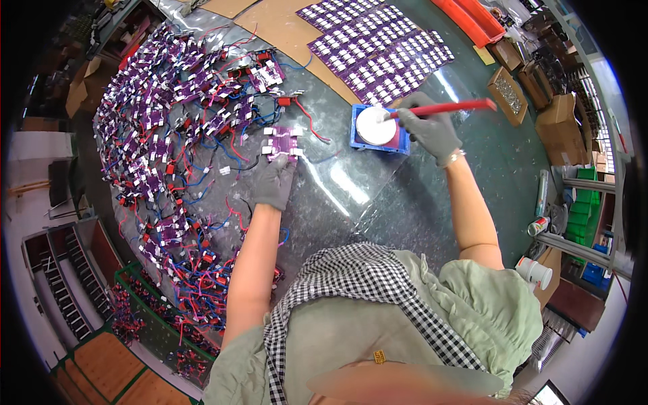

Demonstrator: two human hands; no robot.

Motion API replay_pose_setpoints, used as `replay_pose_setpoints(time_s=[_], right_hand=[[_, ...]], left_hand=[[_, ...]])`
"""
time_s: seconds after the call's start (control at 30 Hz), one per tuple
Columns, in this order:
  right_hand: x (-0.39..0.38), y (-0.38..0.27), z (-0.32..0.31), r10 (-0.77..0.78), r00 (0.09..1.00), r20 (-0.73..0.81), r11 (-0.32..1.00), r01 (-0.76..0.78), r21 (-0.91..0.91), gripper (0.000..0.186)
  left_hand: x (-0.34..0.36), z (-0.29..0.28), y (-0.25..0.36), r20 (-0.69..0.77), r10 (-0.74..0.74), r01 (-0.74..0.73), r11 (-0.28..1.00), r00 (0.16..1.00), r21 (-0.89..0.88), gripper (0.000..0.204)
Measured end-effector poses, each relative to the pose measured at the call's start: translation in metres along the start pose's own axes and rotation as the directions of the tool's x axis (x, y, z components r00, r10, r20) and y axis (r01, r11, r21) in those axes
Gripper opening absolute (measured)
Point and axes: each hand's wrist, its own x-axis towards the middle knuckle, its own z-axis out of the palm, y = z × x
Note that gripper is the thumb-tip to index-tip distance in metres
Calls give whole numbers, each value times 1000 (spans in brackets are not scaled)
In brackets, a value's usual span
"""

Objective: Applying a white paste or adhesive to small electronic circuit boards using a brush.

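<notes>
My left hand [273,179], in a grey glove, grips a purple circuit board [282,140] with white connectors along two sides, at the middle of the bench. My right hand [425,128], also gloved, is closed on a long red-handled tool [466,106]. Its far tip is over a round white pot [373,133], possibly dipped in it; I cannot make out the tip exactly. The pot sits inside a blue plastic tray [360,142] to the right of the board.
Heaps of wired purple boards [155,101] fill the bench's left side. Flat rows of board panels [378,54] lie on cardboard [263,23] at the back. An orange bin [472,20], a box of small parts [507,96] and a carton [560,128] line the right.
</notes>
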Motion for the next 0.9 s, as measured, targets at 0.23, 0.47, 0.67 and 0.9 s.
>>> replay_pose_setpoints(time_s=[0.23, 0.47, 0.67, 0.9], right_hand=[[66, 29, 54, 184, 966, 182, 484, 72, -872, 28], [75, 24, 60, 237, 945, 225, 300, 149, -942, 28], [59, 3, 46, 179, 958, 223, 387, 139, -911, 29], [20, -10, 7, -134, 989, 55, 764, 139, -630, 29]], left_hand=[[63, -24, -16, -285, -40, 107, 969, 958, 224, 54], [-48, -20, 23, 23, 146, -55, 221, 989, 974, 44], [-133, -66, 98, 89, 153, 1, -507, 984, 862, 24], [-152, -109, 65, -44, -248, -223, -927, 968, 302, 75]])
